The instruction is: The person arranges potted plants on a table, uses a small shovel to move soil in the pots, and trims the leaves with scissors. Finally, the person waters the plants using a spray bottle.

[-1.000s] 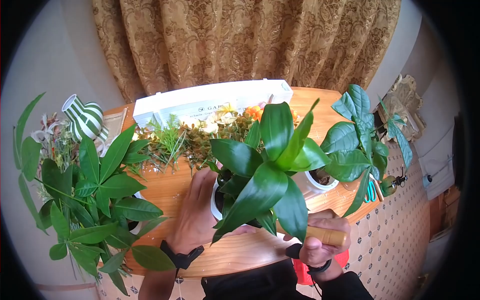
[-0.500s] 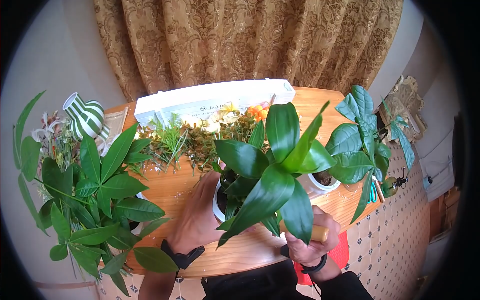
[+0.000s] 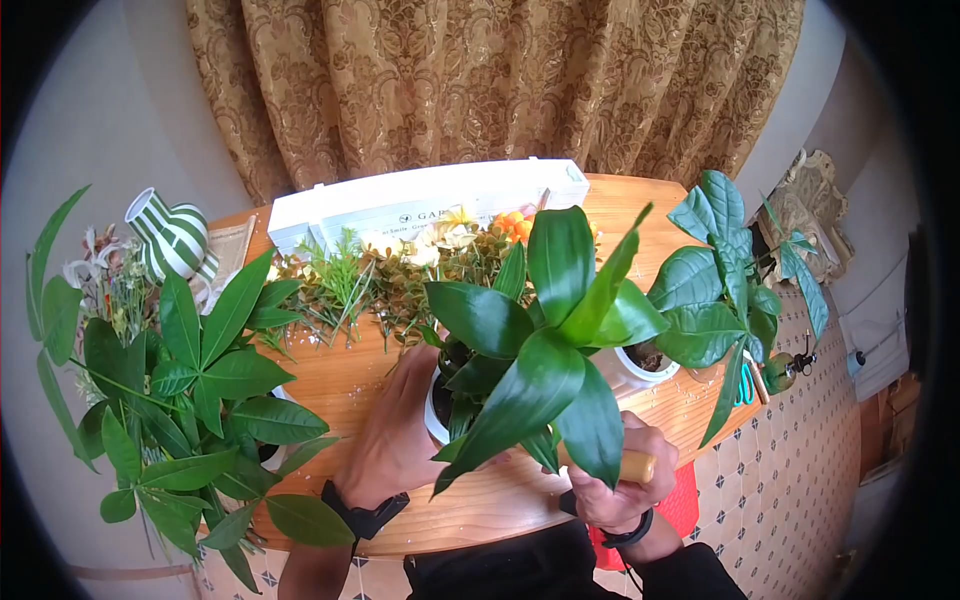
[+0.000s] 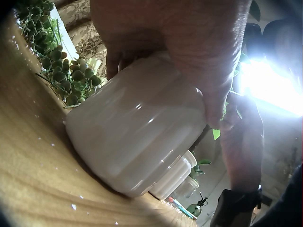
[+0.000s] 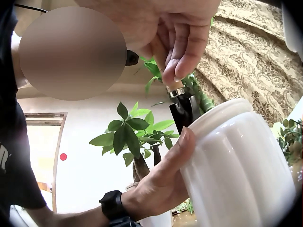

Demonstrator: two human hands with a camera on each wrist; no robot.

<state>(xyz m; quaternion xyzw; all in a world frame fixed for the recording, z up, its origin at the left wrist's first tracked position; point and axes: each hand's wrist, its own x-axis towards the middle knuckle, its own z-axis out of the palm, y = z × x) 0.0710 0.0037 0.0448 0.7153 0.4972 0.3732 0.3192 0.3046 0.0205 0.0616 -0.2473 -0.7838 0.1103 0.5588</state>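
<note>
A ribbed white pot [image 5: 232, 161] holds a broad-leaved green plant [image 3: 540, 370]. The left hand [image 3: 393, 435] grips the pot's near left side; in the left wrist view that hand [image 4: 175, 42] spans the rim of the pot [image 4: 137, 127], which stands tilted on the wooden table. The right hand [image 3: 628, 480] is curled round the wooden handle [image 3: 638, 466] of a small tool. Seen from the right wrist, the tool's dark metal blade [image 5: 182, 111] points down inside the rim beside the stem. Leaves hide the blade and soil in the head view.
Another potted plant [image 3: 700, 315] stands at the right, with a spray bottle [image 3: 788, 368] beyond it. A large leafy plant [image 3: 190, 420] fills the left, near a striped vase [image 3: 170, 235]. Flowers and greenery [image 3: 400, 285] lie before a white box [image 3: 430, 205].
The right hand with the tool has moved slightly left and inward, then stayed nearly still. The plant's leaves have shifted a little to the right. The left hand keeps its grip on the pot.
</note>
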